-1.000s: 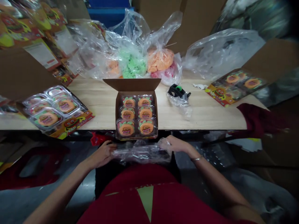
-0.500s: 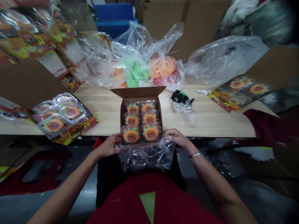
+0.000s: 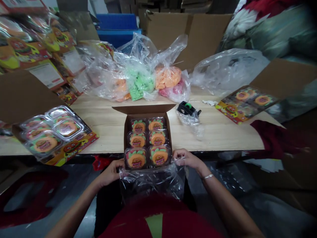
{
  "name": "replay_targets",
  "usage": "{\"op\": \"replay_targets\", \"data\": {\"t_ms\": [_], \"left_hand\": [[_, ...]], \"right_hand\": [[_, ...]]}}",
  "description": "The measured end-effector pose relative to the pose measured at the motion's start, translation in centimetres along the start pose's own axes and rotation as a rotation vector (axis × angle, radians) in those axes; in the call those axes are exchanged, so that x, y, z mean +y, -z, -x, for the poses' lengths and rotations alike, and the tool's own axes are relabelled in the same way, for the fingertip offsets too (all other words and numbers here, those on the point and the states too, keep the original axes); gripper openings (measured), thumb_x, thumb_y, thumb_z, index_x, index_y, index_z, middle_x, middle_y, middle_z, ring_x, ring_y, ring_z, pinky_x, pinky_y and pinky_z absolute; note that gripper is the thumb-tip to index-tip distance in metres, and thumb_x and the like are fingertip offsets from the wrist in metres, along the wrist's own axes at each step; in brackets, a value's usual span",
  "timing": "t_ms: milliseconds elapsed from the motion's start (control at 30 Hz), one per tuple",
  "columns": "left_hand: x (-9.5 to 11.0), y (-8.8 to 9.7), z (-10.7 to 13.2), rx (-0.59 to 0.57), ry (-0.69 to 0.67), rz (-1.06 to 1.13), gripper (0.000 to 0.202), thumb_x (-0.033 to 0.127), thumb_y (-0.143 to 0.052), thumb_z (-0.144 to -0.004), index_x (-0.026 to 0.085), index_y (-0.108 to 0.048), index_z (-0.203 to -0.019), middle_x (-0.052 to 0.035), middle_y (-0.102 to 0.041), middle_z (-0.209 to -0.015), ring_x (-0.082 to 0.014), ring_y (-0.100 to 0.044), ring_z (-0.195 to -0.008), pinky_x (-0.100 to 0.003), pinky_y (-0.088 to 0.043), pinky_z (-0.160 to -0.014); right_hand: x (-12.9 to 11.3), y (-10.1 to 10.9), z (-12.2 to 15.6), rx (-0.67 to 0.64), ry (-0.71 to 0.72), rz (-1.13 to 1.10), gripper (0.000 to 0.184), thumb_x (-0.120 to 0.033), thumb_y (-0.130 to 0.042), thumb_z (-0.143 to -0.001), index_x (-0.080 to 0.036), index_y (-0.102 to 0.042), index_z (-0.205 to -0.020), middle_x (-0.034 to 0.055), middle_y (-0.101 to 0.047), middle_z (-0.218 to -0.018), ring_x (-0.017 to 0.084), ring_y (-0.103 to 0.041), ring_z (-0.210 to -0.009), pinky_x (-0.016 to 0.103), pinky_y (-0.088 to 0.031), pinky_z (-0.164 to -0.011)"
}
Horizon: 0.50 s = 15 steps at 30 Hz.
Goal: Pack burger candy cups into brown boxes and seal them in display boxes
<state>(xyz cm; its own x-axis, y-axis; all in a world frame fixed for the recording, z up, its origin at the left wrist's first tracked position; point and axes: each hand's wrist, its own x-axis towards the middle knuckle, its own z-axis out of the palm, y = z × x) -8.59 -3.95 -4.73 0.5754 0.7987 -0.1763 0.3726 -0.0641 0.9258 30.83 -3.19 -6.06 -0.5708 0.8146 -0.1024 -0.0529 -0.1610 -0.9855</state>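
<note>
Head view. Left hand [image 3: 112,172] grips the left edge of a clear plastic bag [image 3: 152,181], fingers closed on the film just below the table edge. Right hand [image 3: 187,158] pinches the bag's right upper corner, fingers curled on the plastic; a thin bracelet sits at that wrist. The bag hangs stretched between both hands, over the lap and against a red garment, its upper edge just at the near end of a small cardboard box [image 3: 147,137].

The box sits on the wooden table [image 3: 223,132] at its near edge, midway between the hands, back flap standing open. Inside it: six clear blister cups of orange burger-shaped sweets in two columns of three.

Left of the box, well apart: a blister tray of the same sweets on a printed card [image 3: 53,135], overhanging the table edge. Behind the box: crumpled clear bags holding green candy pieces [image 3: 140,84] and orange candy pieces [image 3: 167,76], with pink ones just beside. Right of the box, near: a black tape dispenser [image 3: 188,108] with a green core, resting on loose film. Far right: another printed blister pack [image 3: 245,102] leaning in an open carton. A dark red cloth [image 3: 274,138] lies over the table's right corner.
</note>
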Motion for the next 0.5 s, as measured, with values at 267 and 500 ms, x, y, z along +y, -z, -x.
{"op": "replay_targets", "data": {"t_ms": [267, 500], "left_hand": [[3.3, 2.2, 0.8, -0.055, -0.025, -0.011, 0.034, 0.046, -0.073, -0.080, 0.016, -0.068, -0.065, -0.0037, -0.062, -0.068, -0.0155, -0.057, -0.066, -0.023, -0.045, -0.063], [1.4, 1.4, 1.6, 0.214, -0.128, 0.529, 0.033, 0.051, -0.081, -0.071, 0.020, -0.070, -0.069, -0.0004, -0.059, -0.063, -0.0146, -0.055, -0.063, -0.025, -0.046, -0.061]], "right_hand": [[-3.7, 1.6, 0.4, -0.164, 0.112, 0.050, 0.037, -0.050, -0.080, -0.074, -0.016, -0.068, -0.077, -0.0008, -0.058, -0.070, 0.011, -0.050, -0.063, 0.022, -0.040, -0.058], [-1.7, 0.6, -2.0, 0.237, 0.263, -0.256, 0.038, -0.052, -0.083, -0.066, -0.021, -0.061, -0.066, -0.0024, -0.053, -0.062, 0.013, -0.048, -0.059, 0.025, -0.041, -0.058]]}}
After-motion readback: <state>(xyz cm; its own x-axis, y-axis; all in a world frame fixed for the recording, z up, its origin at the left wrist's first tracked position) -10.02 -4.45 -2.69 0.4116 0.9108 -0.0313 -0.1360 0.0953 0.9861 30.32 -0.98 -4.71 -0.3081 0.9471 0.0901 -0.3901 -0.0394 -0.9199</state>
